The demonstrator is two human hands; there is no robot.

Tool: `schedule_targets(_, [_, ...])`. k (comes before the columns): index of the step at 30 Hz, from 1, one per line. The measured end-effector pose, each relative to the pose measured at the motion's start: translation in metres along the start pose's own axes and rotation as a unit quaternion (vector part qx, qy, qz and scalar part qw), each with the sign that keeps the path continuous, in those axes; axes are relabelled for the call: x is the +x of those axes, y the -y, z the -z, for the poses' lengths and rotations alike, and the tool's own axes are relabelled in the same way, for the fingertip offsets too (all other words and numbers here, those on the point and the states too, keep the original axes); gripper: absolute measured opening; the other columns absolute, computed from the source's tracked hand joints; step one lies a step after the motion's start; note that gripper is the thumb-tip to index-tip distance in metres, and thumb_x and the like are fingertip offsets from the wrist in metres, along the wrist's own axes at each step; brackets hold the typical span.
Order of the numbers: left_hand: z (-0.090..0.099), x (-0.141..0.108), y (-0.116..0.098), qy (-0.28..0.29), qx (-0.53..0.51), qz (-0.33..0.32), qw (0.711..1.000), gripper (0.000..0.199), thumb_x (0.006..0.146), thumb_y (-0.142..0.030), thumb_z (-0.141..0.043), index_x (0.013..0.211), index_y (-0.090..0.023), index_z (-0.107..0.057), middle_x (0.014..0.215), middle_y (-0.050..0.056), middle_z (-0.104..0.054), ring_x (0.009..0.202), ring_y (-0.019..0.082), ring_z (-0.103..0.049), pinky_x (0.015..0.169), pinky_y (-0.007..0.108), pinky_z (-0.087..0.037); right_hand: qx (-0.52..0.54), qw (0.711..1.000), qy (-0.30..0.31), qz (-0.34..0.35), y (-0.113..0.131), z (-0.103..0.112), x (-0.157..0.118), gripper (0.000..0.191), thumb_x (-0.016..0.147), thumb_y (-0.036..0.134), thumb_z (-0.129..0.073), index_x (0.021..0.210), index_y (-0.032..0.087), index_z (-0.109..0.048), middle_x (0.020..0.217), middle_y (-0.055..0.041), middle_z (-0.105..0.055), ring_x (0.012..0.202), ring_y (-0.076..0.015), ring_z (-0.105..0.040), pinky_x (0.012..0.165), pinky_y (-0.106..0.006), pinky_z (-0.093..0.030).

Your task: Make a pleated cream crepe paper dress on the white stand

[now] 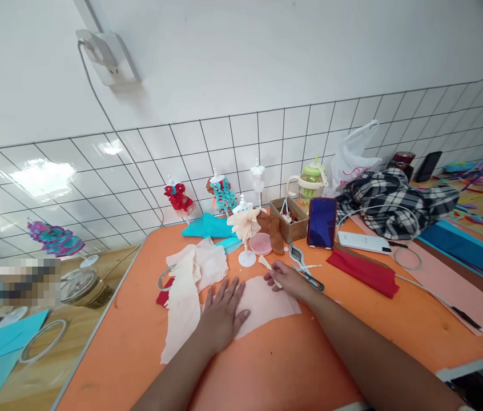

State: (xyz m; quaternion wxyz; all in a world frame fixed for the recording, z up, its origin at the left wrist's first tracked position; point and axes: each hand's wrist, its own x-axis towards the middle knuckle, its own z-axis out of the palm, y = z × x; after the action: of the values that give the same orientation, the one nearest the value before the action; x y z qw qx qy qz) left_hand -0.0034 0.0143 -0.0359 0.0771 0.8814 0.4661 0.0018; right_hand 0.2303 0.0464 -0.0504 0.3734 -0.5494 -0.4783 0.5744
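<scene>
My left hand [223,317] lies flat, fingers spread, on the left part of a pale pink piece of cloth [262,305] on the orange table. My right hand [285,279] pinches a small cream strip of cloth [264,262] just above the pink piece's upper edge. A longer cream cloth [181,305] and a crumpled pale piece [212,262] lie to the left. Behind the hands stands a small white dress form [247,257] wearing a gathered cream skirt [245,222]. Scissors [310,278] and a grey-handled tool [297,255] lie by my right hand.
A pink dish [261,244], a cardboard box [293,228], a phone [322,222] and a white power bank [364,242] stand or lie behind. Red cloth [363,273] and a cable are at the right. Other dressed forms [178,197] line the tiled wall.
</scene>
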Motion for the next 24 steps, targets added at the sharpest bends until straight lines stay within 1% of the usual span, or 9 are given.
schedule_targets(1, [0.0,0.0,0.005,0.003,0.006,0.01,1.0,0.056,0.091,-0.051,-0.022,0.143,-0.032,-0.016,0.151,0.002,-0.016,0.139,0.028,-0.012,0.108,0.055,-0.005,-0.027,1.0,-0.003,0.014,0.002,0.004,-0.002,0.013,0.084,0.032,-0.046,0.084,0.019,-0.044,0.093,-0.0044,-0.064,0.079,-0.0124,-0.06,0.065,-0.024,-0.047])
schedule_targets(3, [0.0,0.0,0.011,0.002,0.015,0.035,0.999,0.058,0.09,-0.055,-0.022,0.143,-0.032,-0.018,0.152,0.003,-0.013,0.139,0.029,-0.009,0.109,0.054,-0.005,-0.142,0.987,-0.048,0.06,0.009,0.007,-0.01,0.014,0.082,0.032,-0.048,0.084,0.018,-0.049,0.093,-0.0036,-0.064,0.081,-0.0137,-0.059,0.068,-0.025,-0.045])
schedule_targets(5, [-0.001,0.001,0.012,0.001,0.017,0.051,0.999,0.062,0.088,-0.058,-0.024,0.143,-0.03,-0.017,0.152,0.005,-0.012,0.139,0.029,-0.008,0.109,0.053,-0.004,-0.293,0.944,-0.11,0.103,0.016,0.004,-0.02,0.014,0.082,0.032,-0.049,0.084,0.019,-0.054,0.089,-0.0026,-0.064,0.081,-0.015,-0.057,0.069,-0.026,-0.04])
schedule_targets(7, [-0.001,0.001,0.01,0.007,0.014,0.06,0.998,0.066,0.086,-0.061,-0.024,0.143,-0.03,-0.017,0.152,0.006,-0.011,0.139,0.029,-0.009,0.109,0.054,-0.003,-0.394,0.904,-0.127,0.11,0.02,-0.002,-0.03,0.014,0.082,0.03,-0.049,0.088,0.021,-0.057,0.086,-0.0019,-0.065,0.08,-0.016,-0.058,0.066,-0.026,-0.037])
schedule_targets(10, [0.0,-0.001,0.003,0.007,0.013,0.076,0.997,0.069,0.083,-0.065,-0.024,0.143,-0.03,-0.019,0.152,0.006,-0.01,0.139,0.031,-0.008,0.107,0.058,-0.002,-0.466,0.875,-0.115,0.067,0.021,-0.012,-0.038,0.019,0.082,0.026,-0.049,0.1,0.022,-0.055,0.083,-0.0027,-0.067,0.078,-0.0179,-0.06,0.06,-0.025,-0.033])
schedule_targets(12, [0.001,-0.003,0.0,-0.008,0.021,0.087,0.996,0.071,0.082,-0.066,-0.025,0.142,-0.029,-0.023,0.152,0.006,-0.012,0.139,0.032,-0.007,0.106,0.059,-0.001,-0.499,0.858,-0.115,0.042,0.02,-0.016,-0.039,0.021,0.083,0.026,-0.049,0.102,0.021,-0.052,0.081,-0.0041,-0.067,0.077,-0.0197,-0.062,0.057,-0.026,-0.031])
schedule_targets(16, [0.003,-0.004,-0.002,-0.019,0.031,0.089,0.995,0.073,0.08,-0.067,-0.027,0.141,-0.026,-0.028,0.151,0.007,-0.018,0.138,0.032,-0.009,0.107,0.057,0.0,-0.548,0.828,-0.106,0.047,0.019,-0.017,-0.039,0.018,0.086,0.027,-0.045,0.102,0.02,-0.051,0.084,-0.0057,-0.067,0.079,-0.0206,-0.062,0.058,-0.026,-0.031])
schedule_targets(20, [0.005,-0.005,0.001,-0.018,0.031,0.081,0.996,0.076,0.077,-0.071,-0.03,0.141,-0.028,-0.029,0.15,0.007,-0.022,0.138,0.033,-0.012,0.108,0.055,0.001,-0.568,0.816,-0.091,0.057,0.017,-0.016,-0.039,0.015,0.083,0.029,-0.05,0.093,0.02,-0.055,0.094,-0.0069,-0.064,0.086,-0.0205,-0.059,0.063,-0.026,-0.033])
schedule_targets(24, [0.01,-0.005,0.002,-0.026,0.025,0.086,0.996,0.078,0.075,-0.072,-0.033,0.139,-0.028,-0.031,0.149,0.008,-0.024,0.136,0.035,-0.018,0.107,0.054,-0.005,-0.523,0.847,-0.087,0.047,0.017,-0.009,-0.037,0.026,0.082,0.042,-0.051,0.093,0.021,-0.058,0.092,-0.0051,-0.064,0.081,-0.0185,-0.058,0.062,-0.026,-0.032])
